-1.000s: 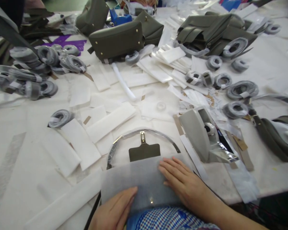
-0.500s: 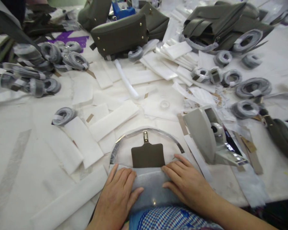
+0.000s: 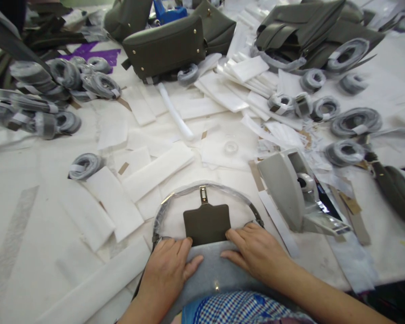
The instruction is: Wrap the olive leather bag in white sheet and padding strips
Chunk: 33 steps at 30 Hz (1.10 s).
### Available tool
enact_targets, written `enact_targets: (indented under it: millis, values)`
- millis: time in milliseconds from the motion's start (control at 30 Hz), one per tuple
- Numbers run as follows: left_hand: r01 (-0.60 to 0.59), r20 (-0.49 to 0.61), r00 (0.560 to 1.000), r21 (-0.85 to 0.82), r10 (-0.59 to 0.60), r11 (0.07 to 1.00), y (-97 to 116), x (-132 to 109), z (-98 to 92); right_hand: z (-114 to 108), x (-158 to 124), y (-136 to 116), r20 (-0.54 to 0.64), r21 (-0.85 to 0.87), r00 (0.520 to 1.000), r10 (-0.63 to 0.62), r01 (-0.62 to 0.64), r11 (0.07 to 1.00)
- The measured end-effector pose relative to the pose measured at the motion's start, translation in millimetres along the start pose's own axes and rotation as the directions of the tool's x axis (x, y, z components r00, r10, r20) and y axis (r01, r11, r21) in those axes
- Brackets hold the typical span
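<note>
Left hand [image 3: 168, 270] and right hand [image 3: 256, 254] flat, fingers spread, pressing the grey sheet [image 3: 216, 272] below the flap [image 3: 207, 222]. Risk: uneven pressure could crease or shift the sheet.

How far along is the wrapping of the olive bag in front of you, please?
Done: the curved handle already sits in clear film, and a grey sheet covers the bag's body. In hand: the left hand and right hand press flat on that sheet's top edge, fingers spread, just under the flap. Left: the olive flap and its metal clasp are bare, and nothing visibly fastens the sheet.
</note>
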<state>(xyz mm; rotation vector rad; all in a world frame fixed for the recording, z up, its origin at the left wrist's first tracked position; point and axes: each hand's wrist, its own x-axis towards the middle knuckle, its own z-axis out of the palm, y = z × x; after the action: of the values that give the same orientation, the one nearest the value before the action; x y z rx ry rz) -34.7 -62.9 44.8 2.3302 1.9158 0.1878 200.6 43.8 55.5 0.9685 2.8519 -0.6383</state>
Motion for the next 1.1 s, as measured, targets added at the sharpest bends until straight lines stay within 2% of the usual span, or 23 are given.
enact_targets:
  millis: [100,200,267,333,433,500,600,800,867,967,1033,1100]
  values:
    - [0.024,-0.032,0.999,-0.014,-0.025,1.000,5,0,-0.1,1,4,-1,0.011,-0.034,1.000,0.007,-0.007,0.999]
    - [-0.008,-0.154,0.988,-0.038,0.002,0.999,13,-2,0.2,2,4,-2,-0.007,-0.032,1.000,0.008,-0.008,0.999]
    - [-0.111,-0.238,0.967,-0.069,0.092,0.991,17,-6,0.9,2,3,-2,-0.015,-0.024,1.000,0.004,-0.004,1.000]
    - [-0.255,-0.257,0.940,-0.100,0.223,0.962,19,-11,0.8,2,3,-3,-0.014,-0.026,1.000,0.004,-0.004,1.000]
    - [-0.405,-0.182,0.902,-0.039,0.392,0.914,20,-21,-2.5,3,3,-3,-0.008,-0.050,1.000,0.009,-0.009,0.999]
    - [-0.414,-0.083,0.905,0.050,0.417,0.909,22,-30,-5.7,4,3,-2,-0.001,-0.076,1.000,0.016,-0.016,0.997]
    - [-0.357,0.035,0.934,0.094,0.355,0.929,29,-43,-7.0,7,5,-1,0.007,-0.114,1.000,0.018,-0.017,0.993]
    - [-0.280,0.098,0.955,0.006,0.278,0.960,36,-54,4.8,2,0,-3,-0.028,-0.105,1.000,-0.007,0.004,0.994]
    - [-0.280,0.095,0.956,0.021,0.277,0.960,36,-54,8.0,-6,-1,-3,-0.056,-0.053,0.998,-0.024,0.021,0.998]
    - [-0.297,0.076,0.953,0.034,0.294,0.954,34,-53,10.1,-20,11,-4,-0.179,0.094,0.984,-0.013,0.030,0.995]
    - [-0.307,0.062,0.951,0.030,0.305,0.951,34,-53,10.4,-27,28,-4,-0.252,0.287,0.963,0.093,-0.017,0.958]
    - [-0.314,0.058,0.948,0.027,0.312,0.949,33,-52,10.1,-32,50,-5,-0.240,0.489,0.943,0.229,-0.087,0.868]
